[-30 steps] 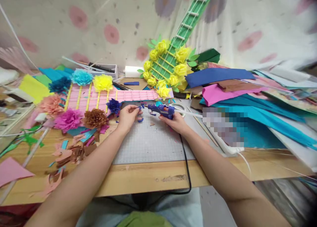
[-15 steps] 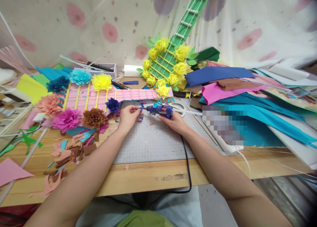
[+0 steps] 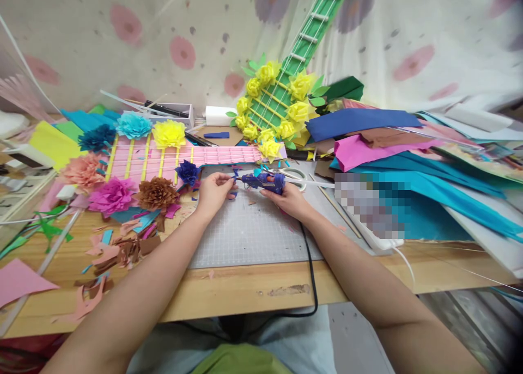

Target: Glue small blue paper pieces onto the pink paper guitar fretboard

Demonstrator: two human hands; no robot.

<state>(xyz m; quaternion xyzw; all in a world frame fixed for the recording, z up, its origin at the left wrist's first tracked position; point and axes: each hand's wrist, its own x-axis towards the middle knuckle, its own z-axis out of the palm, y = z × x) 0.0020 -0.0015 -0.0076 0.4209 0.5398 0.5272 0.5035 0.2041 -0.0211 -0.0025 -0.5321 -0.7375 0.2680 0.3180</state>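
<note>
My right hand [image 3: 288, 198] is wrapped round a blue hot glue gun [image 3: 263, 181], a white glue stick [image 3: 312, 183] poking out of its back. Its nozzle points left at a small dark blue paper piece [image 3: 235, 173] pinched in the fingers of my left hand [image 3: 216, 191]. Whether the tip touches the paper I cannot tell. Beyond both hands lies a pink paper guitar [image 3: 223, 155] with yellow strips and colourful paper flowers; a dark blue flower [image 3: 188, 173] sits just left of my left hand. Small blue scraps [image 3: 232, 195] rest near my fingertips.
Under my hands is a grey cutting mat [image 3: 245, 243]. A green guitar with yellow roses [image 3: 272, 110] leans at the back. Coloured paper sheets [image 3: 363, 124] pile up on the right, with scissors [image 3: 295, 179] nearby. Brown paper scraps [image 3: 122, 249] litter the left; the black cord [image 3: 311, 276] hangs over the edge.
Almost nothing differs. Both hands hold the glue gun and the blue paper piece in the same place; the whole view has shifted very slightly.
</note>
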